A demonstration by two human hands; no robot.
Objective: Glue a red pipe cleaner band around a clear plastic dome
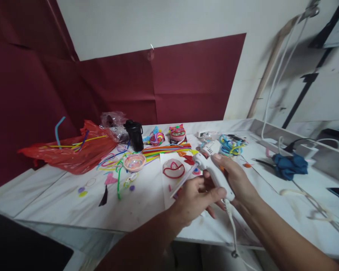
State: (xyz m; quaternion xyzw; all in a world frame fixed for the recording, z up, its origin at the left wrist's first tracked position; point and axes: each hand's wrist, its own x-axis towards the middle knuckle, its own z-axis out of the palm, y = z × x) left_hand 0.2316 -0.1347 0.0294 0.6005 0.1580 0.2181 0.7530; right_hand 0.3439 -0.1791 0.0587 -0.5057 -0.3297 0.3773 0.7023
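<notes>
A white glue gun [218,174] with a cord at its lower end is held between both hands above the table's front part. My right hand [238,177] wraps round its right side. The fingers of my left hand [196,197] close on its lower part from the left, the thumb on the handle. A thin translucent stick [183,181] sticks out from the gun toward the lower left. Beneath lies a white sheet [166,188] with a clear round piece [173,169] edged by a red curved line. Red scraps [189,159] lie beside the gun.
A red plastic bag [81,150] with pipe cleaners lies at left. Behind are a black bottle [135,135], two colourful decorated figures [156,137] [177,133] and a pipe cleaner bundle [166,149]. A coiled bowl [134,162] stands left of the sheet. Blue cloth [290,165] and cords lie right.
</notes>
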